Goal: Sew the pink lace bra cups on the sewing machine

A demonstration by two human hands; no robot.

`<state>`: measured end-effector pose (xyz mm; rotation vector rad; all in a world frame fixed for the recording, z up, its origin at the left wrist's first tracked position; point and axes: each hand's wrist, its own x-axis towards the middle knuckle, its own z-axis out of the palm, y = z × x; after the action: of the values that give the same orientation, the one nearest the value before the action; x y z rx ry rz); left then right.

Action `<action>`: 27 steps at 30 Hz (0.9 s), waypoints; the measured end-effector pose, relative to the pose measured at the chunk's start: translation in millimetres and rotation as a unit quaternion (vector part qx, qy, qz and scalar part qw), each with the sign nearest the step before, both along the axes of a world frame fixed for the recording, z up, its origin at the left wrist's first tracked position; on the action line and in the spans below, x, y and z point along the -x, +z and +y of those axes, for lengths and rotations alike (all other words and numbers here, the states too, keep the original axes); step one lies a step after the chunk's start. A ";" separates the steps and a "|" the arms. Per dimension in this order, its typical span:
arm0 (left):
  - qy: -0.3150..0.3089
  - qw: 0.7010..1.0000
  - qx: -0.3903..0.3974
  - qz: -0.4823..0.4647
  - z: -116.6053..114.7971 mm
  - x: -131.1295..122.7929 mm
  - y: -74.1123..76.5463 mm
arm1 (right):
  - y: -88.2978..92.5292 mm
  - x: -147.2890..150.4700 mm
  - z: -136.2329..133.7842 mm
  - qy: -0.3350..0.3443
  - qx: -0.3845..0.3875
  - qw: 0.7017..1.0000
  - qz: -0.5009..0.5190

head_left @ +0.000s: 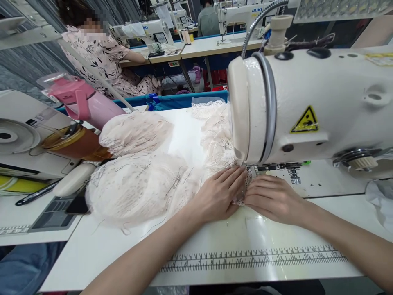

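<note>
A pale pink lace piece (249, 177) lies under the head of a white sewing machine (310, 102). My left hand (222, 190) rests on the lace with its fingers stretched out flat, just left of the needle area. Facing it, my right hand (274, 198) has its fingers bent together at the lace edge, and the fabric pinched there is partly hidden. More lace (215, 135) runs back along the machine's left side. To the left sit two heaps of sheer lace fabric (132, 190) with loose dark threads.
At the left stand a pink bottle (92, 104), an amber container (73, 141) and another machine (24, 131). A ruler strip (254, 259) runs along the table's front. White cloth (382, 200) lies at the right. Beyond, a person in a patterned top (92, 57) sits at another table.
</note>
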<state>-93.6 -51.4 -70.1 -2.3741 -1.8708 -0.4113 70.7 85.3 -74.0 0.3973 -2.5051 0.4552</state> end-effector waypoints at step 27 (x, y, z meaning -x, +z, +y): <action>0.045 0.997 0.015 0.059 3.6 -2.1 2.9 | -8.8 -1.4 3.7 -0.049 -0.036 0.998 -0.033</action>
<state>-91.5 -47.7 -67.2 -2.2673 -1.9334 -0.2311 72.0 89.0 -82.8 0.2884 -2.5975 0.3461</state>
